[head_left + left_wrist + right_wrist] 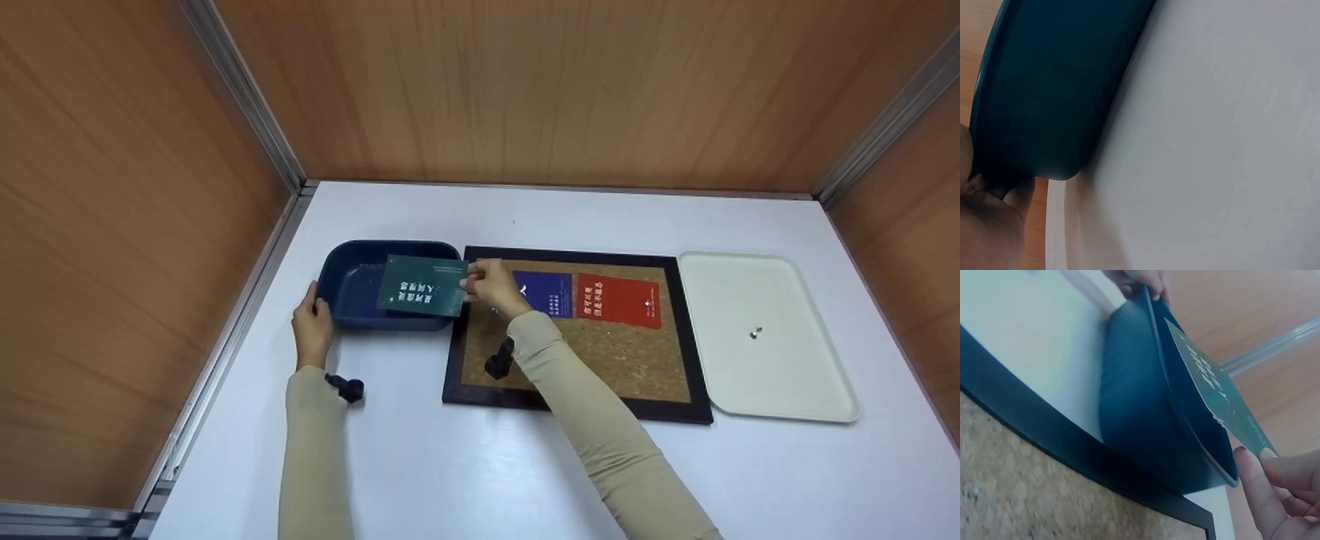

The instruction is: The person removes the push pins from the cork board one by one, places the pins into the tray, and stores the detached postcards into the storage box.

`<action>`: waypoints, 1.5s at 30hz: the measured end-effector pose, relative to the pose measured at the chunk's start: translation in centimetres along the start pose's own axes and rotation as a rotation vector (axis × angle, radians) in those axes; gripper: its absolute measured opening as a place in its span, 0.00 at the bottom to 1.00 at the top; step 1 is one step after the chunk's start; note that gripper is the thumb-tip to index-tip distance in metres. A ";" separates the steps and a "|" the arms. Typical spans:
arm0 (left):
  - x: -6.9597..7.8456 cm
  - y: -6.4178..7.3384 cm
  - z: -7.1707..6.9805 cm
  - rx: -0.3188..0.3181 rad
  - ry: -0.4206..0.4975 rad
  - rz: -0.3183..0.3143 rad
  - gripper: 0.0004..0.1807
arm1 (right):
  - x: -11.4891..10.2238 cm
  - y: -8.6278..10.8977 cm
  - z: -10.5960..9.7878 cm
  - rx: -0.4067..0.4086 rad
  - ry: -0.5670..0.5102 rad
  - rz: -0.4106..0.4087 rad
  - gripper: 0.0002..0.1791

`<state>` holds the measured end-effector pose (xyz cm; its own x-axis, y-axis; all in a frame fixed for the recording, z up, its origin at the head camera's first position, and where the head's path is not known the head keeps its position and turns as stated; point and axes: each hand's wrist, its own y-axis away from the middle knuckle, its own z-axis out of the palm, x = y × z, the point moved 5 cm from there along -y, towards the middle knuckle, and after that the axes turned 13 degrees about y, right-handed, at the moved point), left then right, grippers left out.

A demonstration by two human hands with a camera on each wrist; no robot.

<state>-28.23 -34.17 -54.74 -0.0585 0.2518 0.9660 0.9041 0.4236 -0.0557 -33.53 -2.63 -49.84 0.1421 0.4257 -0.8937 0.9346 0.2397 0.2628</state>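
Observation:
A dark green card [422, 286] with white characters is pinched at its right edge by my right hand [491, 287]. In the right wrist view the card [1216, 385] slants over the opening of a dark blue bin [1134, 394]. My left hand [310, 330] grips the left side of the bin [390, 323], with the thumb at the rim. The left wrist view shows the bin's outer wall [1061, 84] close up beside the fingers [1019, 197]. A purple card [551, 294], partly hidden by my right hand, and a red card [619, 301] lie on the corkboard [585, 367].
The corkboard's black frame [570, 255] is right beside the bin. A pale tray [780, 382] to its right holds small metallic pieces [755, 332]. Wooden panels [525, 90] enclose the white table [420, 465] at the back and sides.

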 end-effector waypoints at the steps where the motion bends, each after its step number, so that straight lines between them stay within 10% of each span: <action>1: 0.0 0.0 0.0 0.000 0.000 0.002 0.27 | 0.0 0.0 0.2 0.007 -0.006 -0.006 0.24; 45: 0.0 0.6 -0.1 0.010 0.015 0.001 0.27 | -0.4 -0.7 3.3 0.163 0.179 -0.137 0.17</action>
<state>-27.70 -33.97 -54.74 -0.0513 0.2387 0.9697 0.8998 0.4323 -0.0588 -33.14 -5.84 -50.81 -0.0352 0.5495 -0.8347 0.9833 0.1683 0.0693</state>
